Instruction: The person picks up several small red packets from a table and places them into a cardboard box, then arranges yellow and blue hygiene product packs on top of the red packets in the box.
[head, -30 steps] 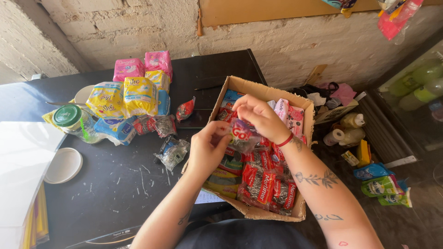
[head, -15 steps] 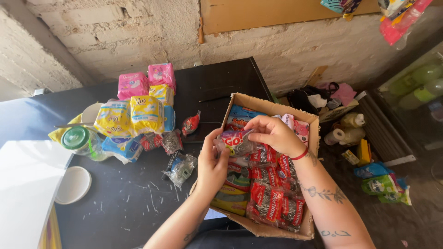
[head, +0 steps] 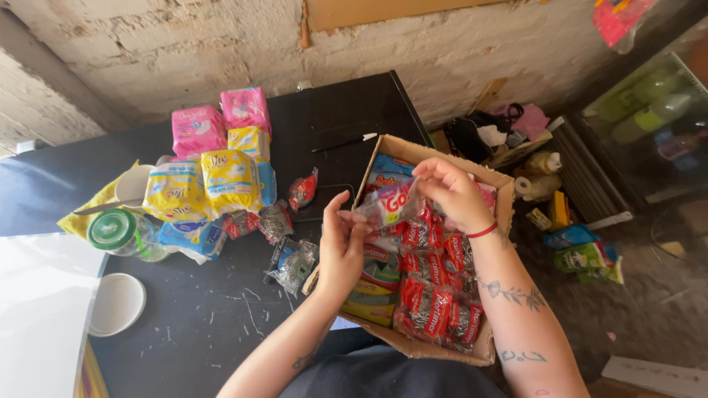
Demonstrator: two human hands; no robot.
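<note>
Both hands, left hand (head: 341, 247) and right hand (head: 455, 193), pinch a snack packet (head: 389, 206) over the cardboard box (head: 442, 350); black table (head: 192, 324) at nine o'clock, brick wall (head: 221, 44) at twelve.

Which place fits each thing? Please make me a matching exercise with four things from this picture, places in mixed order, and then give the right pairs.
Things:
1. pink packs
2. white lid
3. clear packet
4. red packets

Places:
A. between the right hand and left hand
B. inside the box
C. at the table's far side, by the wall
D. table's near left edge

Pairs: 1-C, 2-D, 3-A, 4-B
</note>
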